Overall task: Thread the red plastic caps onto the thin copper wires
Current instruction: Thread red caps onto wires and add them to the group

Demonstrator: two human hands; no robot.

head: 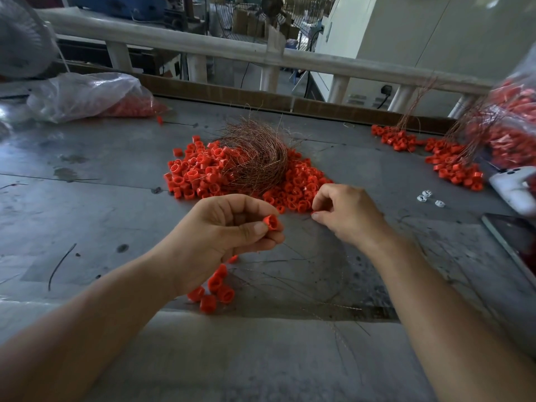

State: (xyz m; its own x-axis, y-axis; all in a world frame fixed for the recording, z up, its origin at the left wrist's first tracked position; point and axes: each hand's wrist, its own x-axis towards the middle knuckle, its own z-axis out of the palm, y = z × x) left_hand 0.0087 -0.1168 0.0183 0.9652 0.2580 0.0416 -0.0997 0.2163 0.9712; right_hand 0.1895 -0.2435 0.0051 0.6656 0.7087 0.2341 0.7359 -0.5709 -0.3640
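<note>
Head view, centre: a red cap [271, 222] is pinched in the left hand [229, 230], opening turned rightward, likely for threading. Apparently a second cap [314, 212] is nipped by the right hand [346, 214] at the cap pile [200, 172], where the copper wires [256, 158] lie.

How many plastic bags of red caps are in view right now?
2. The left bag lies at the far left of the table. The right bag is at the view's right edge, blurred and partly cut off. Others may be out of view.
</note>
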